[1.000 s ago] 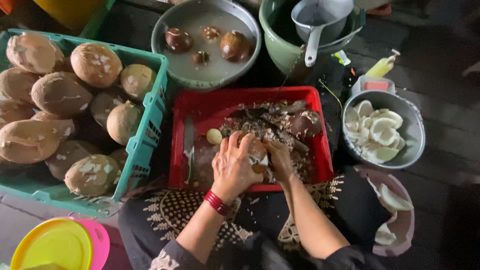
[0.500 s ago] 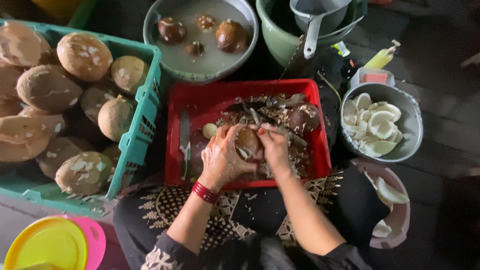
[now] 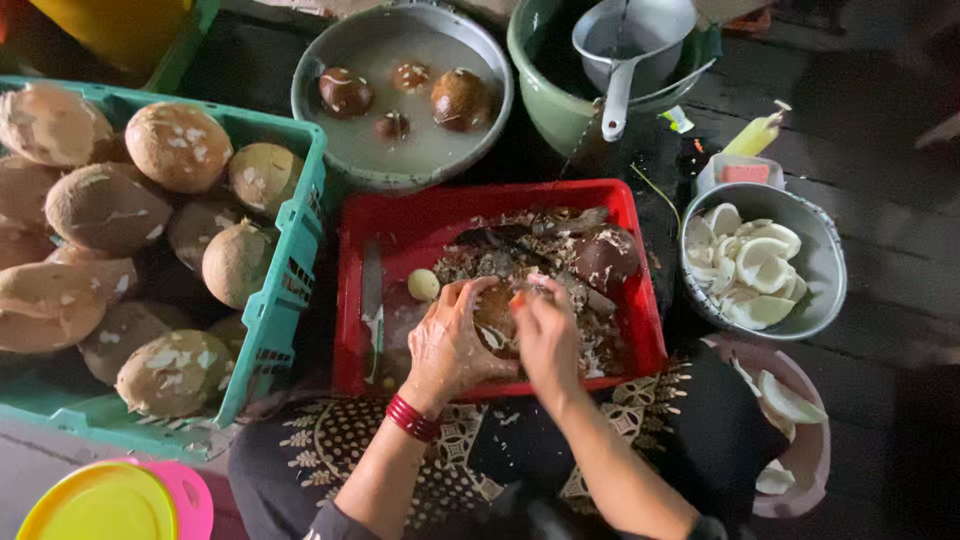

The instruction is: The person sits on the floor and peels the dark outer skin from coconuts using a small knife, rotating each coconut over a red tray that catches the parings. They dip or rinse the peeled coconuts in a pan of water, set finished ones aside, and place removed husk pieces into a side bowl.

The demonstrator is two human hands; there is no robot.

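Peeling a coconut over the red plastic tray [image 3: 400,215]
My left hand [image 3: 447,345] cups the round brown coconut [image 3: 495,312]; my right hand [image 3: 546,335] grips it beside, a long knife [image 3: 372,295] left of both

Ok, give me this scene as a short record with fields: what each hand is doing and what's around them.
left hand: left hand cups a brown coconut piece over the red tray
right hand: right hand works at the same piece; any tool is hidden
tray: shell scraps, a knife at its left
left side: green crate of husked coconuts
right side: metal bowl of white coconut pieces
above: basin of water with coconuts
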